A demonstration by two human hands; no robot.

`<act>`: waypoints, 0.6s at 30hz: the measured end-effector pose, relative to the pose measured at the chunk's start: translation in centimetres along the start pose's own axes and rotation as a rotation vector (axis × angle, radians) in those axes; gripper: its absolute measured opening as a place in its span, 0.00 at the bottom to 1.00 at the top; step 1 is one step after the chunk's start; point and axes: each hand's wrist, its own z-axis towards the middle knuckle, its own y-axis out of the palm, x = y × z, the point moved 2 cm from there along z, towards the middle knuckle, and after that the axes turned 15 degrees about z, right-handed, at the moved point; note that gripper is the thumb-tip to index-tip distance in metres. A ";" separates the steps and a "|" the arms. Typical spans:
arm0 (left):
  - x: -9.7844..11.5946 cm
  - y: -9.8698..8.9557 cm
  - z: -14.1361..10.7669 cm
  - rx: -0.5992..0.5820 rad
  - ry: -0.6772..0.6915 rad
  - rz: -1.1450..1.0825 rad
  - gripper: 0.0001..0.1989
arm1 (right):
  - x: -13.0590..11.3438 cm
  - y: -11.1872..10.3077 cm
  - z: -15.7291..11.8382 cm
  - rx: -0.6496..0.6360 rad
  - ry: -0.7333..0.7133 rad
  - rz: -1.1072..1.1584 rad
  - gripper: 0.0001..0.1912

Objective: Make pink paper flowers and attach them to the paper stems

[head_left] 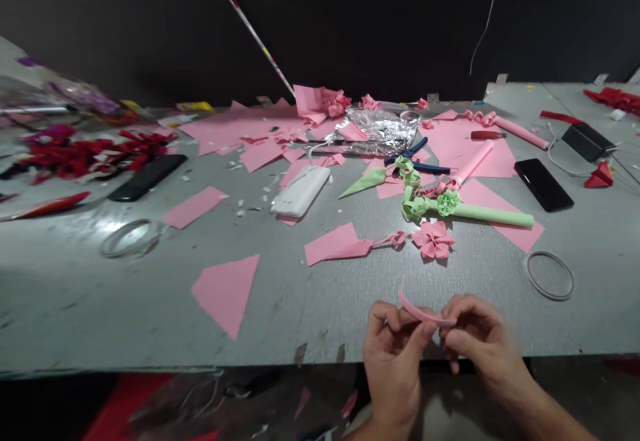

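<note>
A narrow, curved strip of pink paper point(419, 312) is pinched between the thumb and fingers of my left hand point(397, 354), just over the table's front edge. My right hand point(480, 341) has its fingers closed at the strip's right end. One end of the strip curls upward to the left. Beyond my hands lies a folded pink paper flower point(433, 239). Left of it is a pink paper piece with a twisted stem point(345, 244). A green rolled paper tube point(495, 215) carries a small green paper flower point(449, 203) and curled green strips.
Pink paper sheets and scraps cover the table's back. Pliers point(420, 161), a white power bank point(301, 191), a black phone point(544, 185) and a tape ring point(550, 275) lie around. At left are red paper pieces point(100, 154), another phone point(148, 178) and clear tape point(127, 237).
</note>
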 end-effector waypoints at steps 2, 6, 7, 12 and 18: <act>0.1 -0.4 0.2 0.000 0.008 0.060 0.29 | 0.0 0.0 0.4 0.000 -0.058 0.035 0.09; 2.2 -2.4 2.1 -0.087 0.051 0.224 0.22 | -2.3 -0.5 1.3 0.030 -0.238 -0.012 0.03; 3.3 -3.0 3.1 -0.088 0.115 0.297 0.19 | -3.2 -0.7 1.6 0.035 -0.280 -0.053 0.03; 11.1 -3.6 10.4 -0.207 0.675 0.802 0.06 | -9.2 -1.3 4.2 0.126 -0.416 -0.234 0.07; 13.4 3.9 21.4 -0.523 0.785 1.425 0.12 | -13.4 -1.5 9.5 0.162 -0.415 -0.198 0.09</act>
